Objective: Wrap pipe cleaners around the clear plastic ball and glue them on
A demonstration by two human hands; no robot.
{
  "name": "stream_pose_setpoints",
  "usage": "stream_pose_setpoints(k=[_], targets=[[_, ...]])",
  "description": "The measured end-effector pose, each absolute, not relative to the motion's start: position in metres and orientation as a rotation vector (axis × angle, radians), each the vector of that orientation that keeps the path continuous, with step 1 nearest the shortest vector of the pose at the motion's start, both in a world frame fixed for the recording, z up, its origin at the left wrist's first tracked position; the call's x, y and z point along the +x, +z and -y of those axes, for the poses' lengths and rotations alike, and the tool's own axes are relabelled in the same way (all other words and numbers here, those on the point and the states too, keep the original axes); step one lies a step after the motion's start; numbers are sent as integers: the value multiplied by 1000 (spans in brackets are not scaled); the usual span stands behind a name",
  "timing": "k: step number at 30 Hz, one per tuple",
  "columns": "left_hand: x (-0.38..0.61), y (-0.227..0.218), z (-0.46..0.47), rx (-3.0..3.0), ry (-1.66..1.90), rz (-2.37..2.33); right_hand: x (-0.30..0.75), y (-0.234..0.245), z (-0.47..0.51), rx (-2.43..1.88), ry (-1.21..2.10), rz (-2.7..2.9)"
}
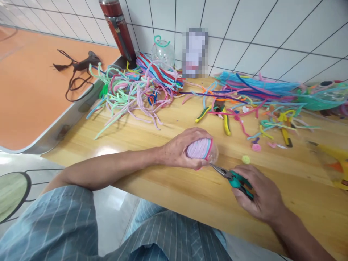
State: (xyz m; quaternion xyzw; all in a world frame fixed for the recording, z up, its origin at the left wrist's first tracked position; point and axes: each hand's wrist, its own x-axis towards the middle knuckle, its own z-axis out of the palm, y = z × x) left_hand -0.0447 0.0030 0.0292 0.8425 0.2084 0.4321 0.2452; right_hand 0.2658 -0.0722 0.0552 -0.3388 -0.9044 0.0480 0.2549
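My left hand (pixel 181 148) is wrapped round a clear plastic ball (pixel 202 150) wound with pink pipe cleaner and a blue stripe, held just above the wooden table (pixel 152 145). My right hand (pixel 258 194) grips teal-handled needle-nose pliers (pixel 231 177). The plier tips point up-left and touch the underside of the ball.
Heaps of coloured pipe cleaners (pixel 136 90) cover the back of the table, with more at the right (pixel 261 90). Yellow-handled cutters (pixel 225 123), a clear globe (pixel 163 52), a red flask (pixel 118 27) and a yellow glue gun (pixel 337 163) lie around. An orange table (pixel 29 90) adjoins at left.
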Motion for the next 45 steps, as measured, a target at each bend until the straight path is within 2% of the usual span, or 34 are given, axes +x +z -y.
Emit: stream_pose_setpoints(k=[31, 45], targets=[[-45, 33, -1, 2304, 1146, -559, 261, 53, 77, -990, 106, 2441], [-43, 36, 4, 2253, 1134, -545, 262, 59, 73, -972, 353, 2448]])
